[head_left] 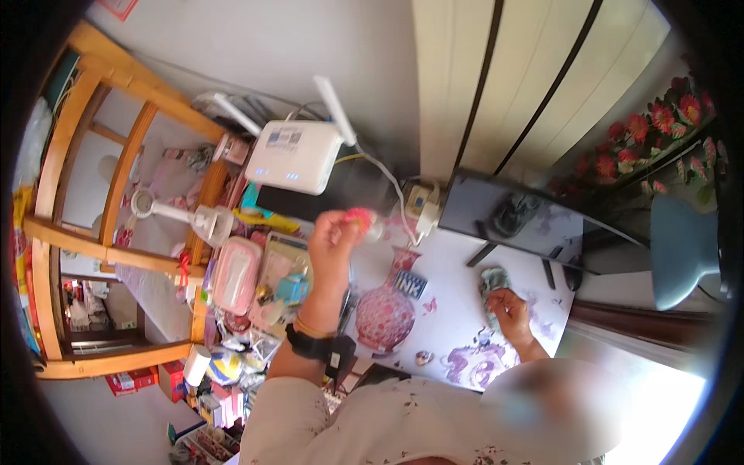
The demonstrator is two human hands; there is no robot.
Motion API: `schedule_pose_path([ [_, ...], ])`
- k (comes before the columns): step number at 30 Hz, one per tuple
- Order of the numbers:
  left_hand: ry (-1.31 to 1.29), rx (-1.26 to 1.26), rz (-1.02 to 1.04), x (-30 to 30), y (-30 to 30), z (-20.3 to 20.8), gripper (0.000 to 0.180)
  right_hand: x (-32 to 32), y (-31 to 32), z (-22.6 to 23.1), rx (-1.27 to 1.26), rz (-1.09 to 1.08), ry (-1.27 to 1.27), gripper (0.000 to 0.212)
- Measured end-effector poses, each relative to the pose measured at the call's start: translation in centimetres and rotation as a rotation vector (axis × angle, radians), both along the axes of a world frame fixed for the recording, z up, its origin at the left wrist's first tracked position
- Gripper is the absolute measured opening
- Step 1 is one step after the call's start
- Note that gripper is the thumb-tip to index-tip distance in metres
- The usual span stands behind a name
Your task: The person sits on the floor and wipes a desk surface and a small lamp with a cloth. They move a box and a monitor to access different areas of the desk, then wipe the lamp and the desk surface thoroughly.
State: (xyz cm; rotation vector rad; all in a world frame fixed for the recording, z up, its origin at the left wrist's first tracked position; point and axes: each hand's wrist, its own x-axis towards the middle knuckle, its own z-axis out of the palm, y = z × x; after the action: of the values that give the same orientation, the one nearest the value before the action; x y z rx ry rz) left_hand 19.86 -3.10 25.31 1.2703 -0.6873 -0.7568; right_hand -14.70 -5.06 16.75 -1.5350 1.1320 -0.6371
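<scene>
My left hand is raised over the left part of the table. Its fingers are closed around a small clear container with a red-pink top, whose exact kind is hard to tell. A black band with a small device is strapped round that wrist. On the right side of the table, my right hand has bent, closed fingers. They overlap a grey-green patterned soft thing, perhaps cloth. Whether the fingertips pinch it or something smaller does not show.
A white router stands at the back left, a monitor at the back right. A pink box and blue container crowd the left side, beside a wooden frame. A dark blue block lies mid-table.
</scene>
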Motion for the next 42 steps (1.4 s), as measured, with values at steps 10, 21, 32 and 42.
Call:
schedule_pose_path([
  [10, 0.360, 0.055, 0.017, 4.2, 9.2, -1.7, 0.013, 2.7, 6.6, 1.1, 0.076, 0.028, 0.024, 0.014],
  [21, 0.292, 0.004, 0.014, 5.1, 15.5, -1.2, 0.013, 4.7, 11.1, -1.3, -0.066, 0.092, 0.155, 0.014],
  [32, 0.108, 0.187, -0.620, -4.2, 12.5, -1.7, 0.011, 4.6, 11.1, 8.0, -0.202, 0.107, 0.065, 0.023],
  [42, -0.101, 0.133, -0.951, -16.3, 6.9, -1.9, 0.015, -0.2, 9.1, 11.8, -0.420, 0.008, 0.066, 0.017],
])
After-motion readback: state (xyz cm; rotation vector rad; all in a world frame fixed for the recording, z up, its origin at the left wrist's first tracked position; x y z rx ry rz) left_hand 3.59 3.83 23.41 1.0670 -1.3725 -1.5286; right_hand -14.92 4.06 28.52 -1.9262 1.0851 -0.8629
